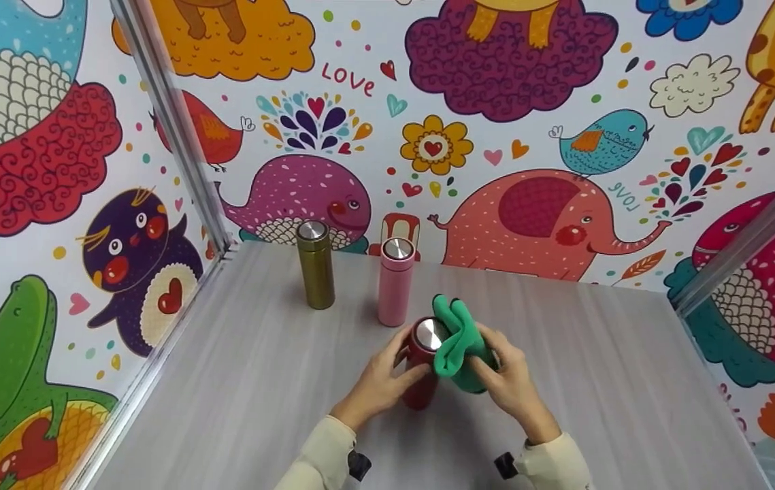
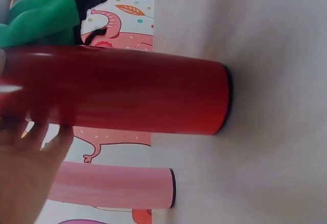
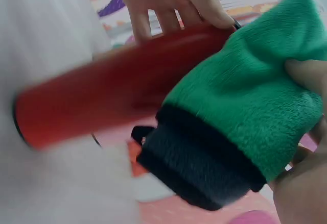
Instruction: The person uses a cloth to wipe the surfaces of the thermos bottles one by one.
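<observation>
My left hand grips a red vacuum flask near its top, below the shiny metal lid. Fingers and thumb lie on opposite sides of it. Whether the base touches the table is unclear. On the right, my right hand holds a folded green cloth with a black edge, thumb on one side. The cloth lies against the upper right side of the flask and hides part of it. Behind the red flask stands a pink flask, upright.
An olive-gold flask stands upright at the back left, beside the pink one. The grey wood-grain table is bordered by cartoon-printed walls at the back and sides, with metal corner posts.
</observation>
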Action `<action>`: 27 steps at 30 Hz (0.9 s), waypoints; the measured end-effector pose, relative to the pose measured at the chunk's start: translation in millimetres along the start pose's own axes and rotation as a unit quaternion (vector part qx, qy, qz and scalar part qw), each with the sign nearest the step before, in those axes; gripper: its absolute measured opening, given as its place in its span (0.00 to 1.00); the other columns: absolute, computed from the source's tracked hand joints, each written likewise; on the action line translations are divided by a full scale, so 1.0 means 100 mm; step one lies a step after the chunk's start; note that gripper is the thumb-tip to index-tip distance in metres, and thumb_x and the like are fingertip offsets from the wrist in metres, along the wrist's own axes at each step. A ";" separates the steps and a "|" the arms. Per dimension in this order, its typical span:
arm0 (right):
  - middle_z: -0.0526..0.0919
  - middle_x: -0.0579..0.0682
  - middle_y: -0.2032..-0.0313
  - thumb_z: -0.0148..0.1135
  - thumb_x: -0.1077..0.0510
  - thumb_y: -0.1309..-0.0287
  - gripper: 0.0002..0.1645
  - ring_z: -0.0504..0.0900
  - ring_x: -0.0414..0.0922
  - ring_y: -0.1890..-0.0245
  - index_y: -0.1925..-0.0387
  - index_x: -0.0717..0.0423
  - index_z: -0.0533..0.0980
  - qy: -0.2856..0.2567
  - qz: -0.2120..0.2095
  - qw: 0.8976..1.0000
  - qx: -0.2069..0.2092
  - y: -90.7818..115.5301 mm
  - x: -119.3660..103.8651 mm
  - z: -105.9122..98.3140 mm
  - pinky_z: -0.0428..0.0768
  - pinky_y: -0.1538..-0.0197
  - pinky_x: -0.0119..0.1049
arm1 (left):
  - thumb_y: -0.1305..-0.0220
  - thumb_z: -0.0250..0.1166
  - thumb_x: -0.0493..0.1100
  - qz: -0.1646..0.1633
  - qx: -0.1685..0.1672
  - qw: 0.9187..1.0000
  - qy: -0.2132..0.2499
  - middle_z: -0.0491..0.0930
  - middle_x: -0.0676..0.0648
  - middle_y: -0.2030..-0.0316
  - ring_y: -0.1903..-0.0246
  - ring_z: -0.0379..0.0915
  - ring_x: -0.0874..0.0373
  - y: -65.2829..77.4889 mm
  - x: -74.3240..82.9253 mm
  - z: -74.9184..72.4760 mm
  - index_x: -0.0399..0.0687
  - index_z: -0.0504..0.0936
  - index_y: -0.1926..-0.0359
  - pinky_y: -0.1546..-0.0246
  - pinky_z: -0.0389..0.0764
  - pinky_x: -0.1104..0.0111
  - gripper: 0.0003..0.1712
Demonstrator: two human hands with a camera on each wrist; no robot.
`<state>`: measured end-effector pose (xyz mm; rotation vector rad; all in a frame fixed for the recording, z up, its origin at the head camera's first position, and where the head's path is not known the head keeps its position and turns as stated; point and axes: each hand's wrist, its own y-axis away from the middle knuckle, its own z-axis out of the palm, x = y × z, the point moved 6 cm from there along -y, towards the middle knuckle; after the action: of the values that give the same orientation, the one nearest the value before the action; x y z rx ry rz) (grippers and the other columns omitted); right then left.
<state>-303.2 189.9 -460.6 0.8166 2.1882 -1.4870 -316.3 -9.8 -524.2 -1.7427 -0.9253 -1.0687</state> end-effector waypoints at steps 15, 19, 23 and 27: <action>0.80 0.47 0.40 0.40 0.52 0.21 0.24 0.76 0.53 0.58 0.39 0.48 0.79 0.335 -0.189 0.918 -0.097 -0.07 -0.70 0.27 0.78 0.63 0.47 | 0.33 0.64 0.30 0.074 0.003 0.997 -0.008 0.66 0.43 0.31 0.32 0.63 0.49 -0.03 0.05 -0.02 0.41 0.58 0.24 0.34 0.67 0.57 0.39; 0.80 0.46 0.40 0.41 0.56 0.22 0.23 0.77 0.54 0.58 0.40 0.48 0.80 0.341 -0.205 0.912 -0.102 -0.13 -0.76 0.41 0.76 0.61 0.49 | 0.34 0.66 0.31 0.082 0.012 0.996 -0.033 0.74 0.44 0.38 0.39 0.70 0.54 0.01 0.06 -0.05 0.41 0.67 0.30 0.37 0.71 0.59 0.33; 0.78 0.48 0.38 0.52 0.59 0.30 0.22 0.75 0.55 0.55 0.38 0.49 0.78 0.351 -0.183 0.910 -0.123 -0.21 -0.69 0.48 0.74 0.57 0.52 | 0.35 0.67 0.34 0.069 0.024 0.997 -0.028 0.78 0.44 0.45 0.45 0.73 0.57 0.05 0.02 -0.05 0.39 0.73 0.38 0.40 0.74 0.60 0.25; 0.75 0.52 0.36 0.67 0.59 0.46 0.33 0.73 0.56 0.52 0.35 0.51 0.75 0.357 -0.144 0.911 -0.151 -0.29 -0.58 0.46 0.72 0.52 0.56 | 0.36 0.67 0.35 0.061 0.025 0.998 -0.008 0.79 0.45 0.45 0.45 0.74 0.56 0.04 0.01 -0.03 0.41 0.73 0.38 0.42 0.76 0.60 0.26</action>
<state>-278.8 124.4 -422.9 1.0795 3.0942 -0.9912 -313.2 -13.7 -523.5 -1.7454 -0.8371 -0.9445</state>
